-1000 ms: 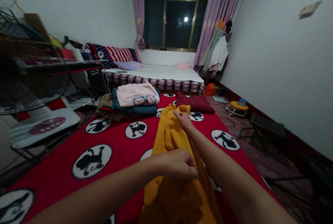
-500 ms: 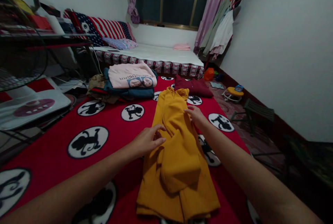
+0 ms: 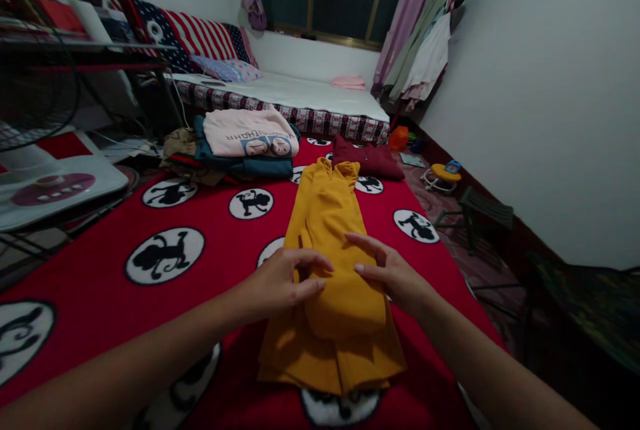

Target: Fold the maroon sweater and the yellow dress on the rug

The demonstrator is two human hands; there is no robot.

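Note:
A mustard-yellow garment (image 3: 333,207) lies lengthwise on a red blanket (image 3: 210,243) printed with monkey figures in white circles. Its gathered end points away from me, its wide hem lies towards me, and a sleeve-like part is folded over its middle. My left hand (image 3: 295,277) is over the garment's left side, thumb and fingers apart. Over the right side is my right hand (image 3: 387,270), its fingers also spread. Neither hand grips the cloth; whether the fingertips touch it I cannot tell.
Beyond the garment sit a stack of folded clothes with a pink shirt (image 3: 250,133) on top and a folded maroon garment (image 3: 367,158). A desk (image 3: 115,48) stands at left, a bed (image 3: 300,93) at the back. Stools, one yellow-topped (image 3: 445,173), stand at right.
My right hand has come back towards me and inward from the garment's right edge. The left has shifted slightly right. The folded part looks smoother, and the view has tilted slightly.

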